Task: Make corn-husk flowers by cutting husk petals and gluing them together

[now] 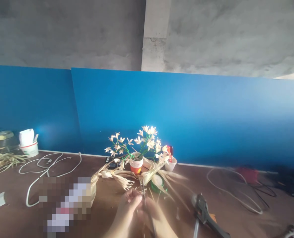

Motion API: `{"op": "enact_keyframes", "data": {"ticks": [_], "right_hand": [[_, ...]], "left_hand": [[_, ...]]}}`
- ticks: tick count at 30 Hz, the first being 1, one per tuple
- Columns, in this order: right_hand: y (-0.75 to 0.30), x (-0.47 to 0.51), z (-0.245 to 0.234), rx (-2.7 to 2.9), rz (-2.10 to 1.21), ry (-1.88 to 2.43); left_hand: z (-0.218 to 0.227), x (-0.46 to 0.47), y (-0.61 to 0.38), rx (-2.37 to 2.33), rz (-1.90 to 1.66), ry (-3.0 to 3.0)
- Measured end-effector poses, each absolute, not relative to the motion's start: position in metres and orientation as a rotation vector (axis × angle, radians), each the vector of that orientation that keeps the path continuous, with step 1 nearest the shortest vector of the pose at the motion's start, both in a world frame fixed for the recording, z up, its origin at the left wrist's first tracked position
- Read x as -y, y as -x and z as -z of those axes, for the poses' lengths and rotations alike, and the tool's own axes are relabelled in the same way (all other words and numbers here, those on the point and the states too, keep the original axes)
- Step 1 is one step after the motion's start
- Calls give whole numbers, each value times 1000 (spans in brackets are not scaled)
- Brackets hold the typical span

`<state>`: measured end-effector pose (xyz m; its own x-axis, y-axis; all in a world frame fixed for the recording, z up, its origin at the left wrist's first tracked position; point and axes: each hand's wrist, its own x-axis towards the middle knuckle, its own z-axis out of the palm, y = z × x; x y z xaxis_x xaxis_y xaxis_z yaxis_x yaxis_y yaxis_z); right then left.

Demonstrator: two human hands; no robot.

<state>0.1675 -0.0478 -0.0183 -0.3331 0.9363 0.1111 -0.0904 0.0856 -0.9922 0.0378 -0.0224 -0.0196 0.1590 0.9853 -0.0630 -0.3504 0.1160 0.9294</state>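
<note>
My left hand [127,208] and my right hand [157,216] meet at the bottom middle of the view, fingers pinched together on a thin stem or wire [143,191] that rises between them. Both hands are blurred by motion. Just beyond them lie dried pale husk strips [119,177] spread over the brown table [99,218]. Behind the strips stands a paper cup [136,164] holding handmade cream flowers [142,140] on green stems. A green tape roll [157,183] lies right of the stem.
Black pliers [205,213] lie to the right of my hands. White cables [45,168] loop at left, another cable [233,195] at right. A white tub [29,147] and more husk [0,162] sit far left. A blue panel [186,115] backs the table.
</note>
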Motion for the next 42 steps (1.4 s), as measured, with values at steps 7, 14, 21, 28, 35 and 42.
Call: {"op": "enact_keyframes", "data": {"ticks": [7,14,21,28,35,42], "right_hand": [[-164,45,25,1417,-1435,926],[-158,49,27,1299,-1366,1000],[-162,49,20,1300,-1345,1055],[-168,50,18,1332,-1279,1135],[-172,40,21,1196,-1115,1134],[-170,43,15,1176,-973,1174]], "left_hand": [[17,24,-37,-851,-1128,-915],[15,22,-35,-794,-1125,-898],[11,14,-28,-689,-1082,-974],[9,9,-18,-668,-974,-999],[12,1,-11,-851,-891,-1130],[23,5,-22,-950,-846,-1226]]}}
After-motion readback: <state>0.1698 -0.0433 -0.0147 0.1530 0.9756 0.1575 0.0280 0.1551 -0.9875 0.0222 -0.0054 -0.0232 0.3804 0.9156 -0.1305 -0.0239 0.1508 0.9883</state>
